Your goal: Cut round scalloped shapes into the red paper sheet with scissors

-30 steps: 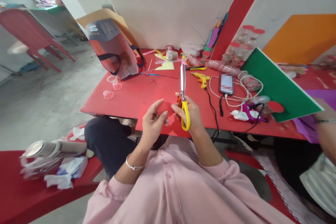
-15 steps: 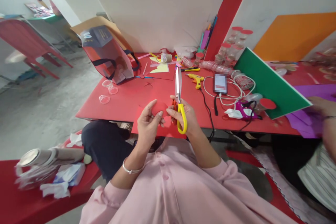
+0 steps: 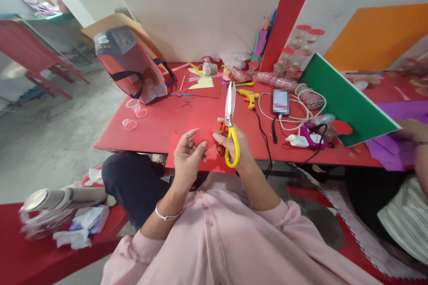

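Observation:
My left hand [image 3: 188,155] pinches a round piece of red paper [image 3: 203,137] between thumb and fingers, just above the table's front edge. In my right hand [image 3: 239,146] is a pair of scissors [image 3: 229,111] with a yellow handle loop and an orange-red one. Its blades point up and away from me, slightly parted. The right thumb and fingertips also reach the right edge of the red piece. Under both hands a larger sheet of red paper [image 3: 217,167] lies at the table's edge.
On the red table [image 3: 157,127] are clear plastic rings [image 3: 129,124], a yellow glue gun [image 3: 249,97], a phone [image 3: 280,101] with white cable, and a purple power strip [image 3: 310,137]. A paper bag [image 3: 133,67] stands left; a green board [image 3: 347,102] leans right, beside another person's hand [image 3: 413,130].
The scissors' blades have parted slightly and turned a little. The red piece shows more of its rounded outline between my hands. The whole view has shifted slightly.

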Action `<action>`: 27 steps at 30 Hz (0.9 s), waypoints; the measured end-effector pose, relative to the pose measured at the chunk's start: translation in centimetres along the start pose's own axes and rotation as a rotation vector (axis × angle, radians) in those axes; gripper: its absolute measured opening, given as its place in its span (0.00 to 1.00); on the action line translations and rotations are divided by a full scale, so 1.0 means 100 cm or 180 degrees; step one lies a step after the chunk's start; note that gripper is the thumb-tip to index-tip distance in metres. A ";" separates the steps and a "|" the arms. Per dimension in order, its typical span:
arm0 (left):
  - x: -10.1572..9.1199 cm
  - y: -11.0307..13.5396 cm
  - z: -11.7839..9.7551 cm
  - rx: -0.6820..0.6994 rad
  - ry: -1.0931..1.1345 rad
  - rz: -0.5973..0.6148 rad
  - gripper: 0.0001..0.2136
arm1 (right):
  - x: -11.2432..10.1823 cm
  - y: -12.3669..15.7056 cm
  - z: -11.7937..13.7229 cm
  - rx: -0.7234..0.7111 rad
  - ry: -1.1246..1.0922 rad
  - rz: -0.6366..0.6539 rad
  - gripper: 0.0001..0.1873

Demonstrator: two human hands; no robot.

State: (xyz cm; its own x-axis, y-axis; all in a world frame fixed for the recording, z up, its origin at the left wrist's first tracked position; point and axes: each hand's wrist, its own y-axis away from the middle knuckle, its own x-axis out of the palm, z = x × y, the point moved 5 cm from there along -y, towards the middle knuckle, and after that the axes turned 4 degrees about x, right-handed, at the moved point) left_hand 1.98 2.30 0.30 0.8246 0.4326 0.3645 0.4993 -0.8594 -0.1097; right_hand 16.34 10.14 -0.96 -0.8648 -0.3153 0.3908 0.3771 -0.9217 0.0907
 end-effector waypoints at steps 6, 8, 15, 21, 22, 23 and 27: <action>0.000 0.000 -0.004 -0.0364 0.0350 -0.0179 0.26 | -0.002 0.007 -0.006 -0.0284 0.0202 0.0018 0.40; -0.002 -0.001 -0.007 -0.0470 0.0386 -0.0215 0.26 | -0.004 0.014 -0.014 -0.0492 0.0362 0.0132 0.41; -0.008 -0.001 -0.006 -0.0481 0.0326 -0.0351 0.21 | -0.015 0.054 -0.051 -0.0268 0.0986 0.0770 0.42; -0.005 -0.002 -0.004 -0.0274 0.0371 -0.0307 0.18 | -0.014 0.066 -0.050 -0.0100 0.1163 0.0966 0.44; -0.005 -0.002 -0.004 -0.0286 0.0372 -0.0278 0.18 | -0.013 0.066 -0.050 -0.0094 0.1148 0.0977 0.44; -0.004 -0.002 -0.004 -0.0301 0.0378 -0.0248 0.18 | -0.013 0.066 -0.050 -0.0098 0.1127 0.0985 0.44; -0.003 -0.001 -0.002 -0.0370 0.0459 -0.0230 0.17 | -0.011 0.066 -0.048 -0.0155 0.1165 0.1007 0.42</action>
State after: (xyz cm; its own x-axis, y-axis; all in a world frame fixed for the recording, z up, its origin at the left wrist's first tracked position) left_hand 1.60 2.20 0.41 0.7371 0.4579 0.4971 0.5148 -0.8569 0.0260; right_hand 18.23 3.33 -5.23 -0.7733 -0.6325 0.0435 0.6320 -0.7745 -0.0269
